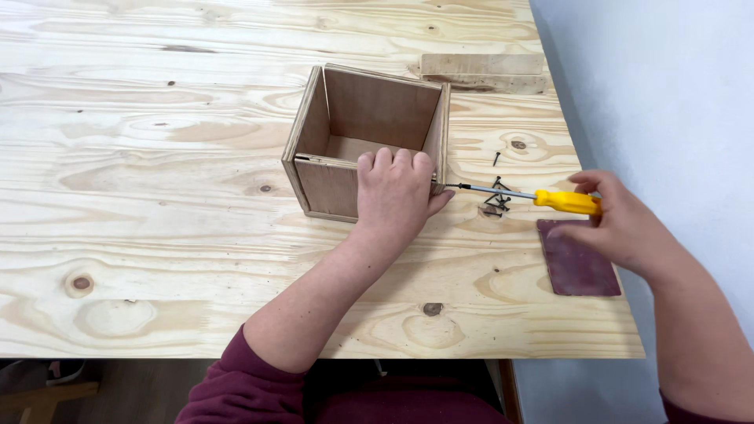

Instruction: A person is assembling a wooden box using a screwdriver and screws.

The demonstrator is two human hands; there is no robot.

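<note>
Left hand grips near right corner of open-topped wooden box, fingers curled over front wall rim, palm covering that corner. Right hand closed round yellow handle of screwdriver; shaft runs horiz. to box's right side, tip hidden behind left hand, so contact pt can't be confirmed. Box sits mid-counter, slightly right of centre. Small dark screws lie under shaft, count unclear. Maroon sandpaper sheet partly under right hand, near counter's right edge. Two wood strips at far right. Wide open room left of box; tight on right toward wall. Right forearm cut off by frame.
</note>
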